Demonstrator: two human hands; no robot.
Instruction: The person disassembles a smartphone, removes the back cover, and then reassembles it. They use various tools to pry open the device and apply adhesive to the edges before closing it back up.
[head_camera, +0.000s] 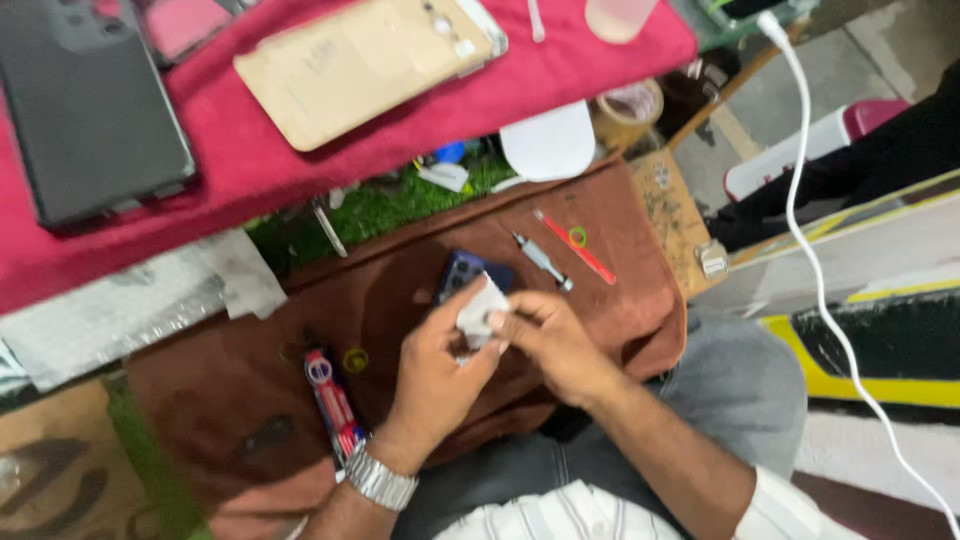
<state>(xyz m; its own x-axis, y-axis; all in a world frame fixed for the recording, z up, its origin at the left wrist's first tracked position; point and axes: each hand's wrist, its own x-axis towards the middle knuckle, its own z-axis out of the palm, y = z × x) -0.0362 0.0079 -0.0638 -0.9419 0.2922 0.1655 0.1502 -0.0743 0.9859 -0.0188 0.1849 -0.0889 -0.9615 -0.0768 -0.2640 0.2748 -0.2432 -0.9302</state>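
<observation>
While both hands meet over the brown cloth (400, 300), they hold together a small white wipe (481, 308), which looks like a folded piece of tissue or cloth. The left hand (435, 375), with a metal watch (380, 480) on the wrist, has its fingers closed around the lower side of the wipe. The right hand (550, 335) pinches the upper right edge of it between thumb and fingers, so both hands are closed on the same thing. Just behind the wipe, and partly hidden by it, lies a dark blue phone (462, 272) on the cloth; only its camera corner shows (I cannot tell whether the wipe touches it).

Near the right hand, further up on the cloth, lie a small screwdriver with a grey handle (540, 260) and a thin red tool (575, 247), and a little green ring (578, 236) sits on the red tool. Beside the left wrist lies a red and white tube (332, 400), with a small yellow ring (355, 359) near it.

Above the cloth a red mat (560, 70) carries a beige phone back cover (365, 60) and a dark grey phone case (90, 110). At the right side a white cable (815, 270) runs down.
</observation>
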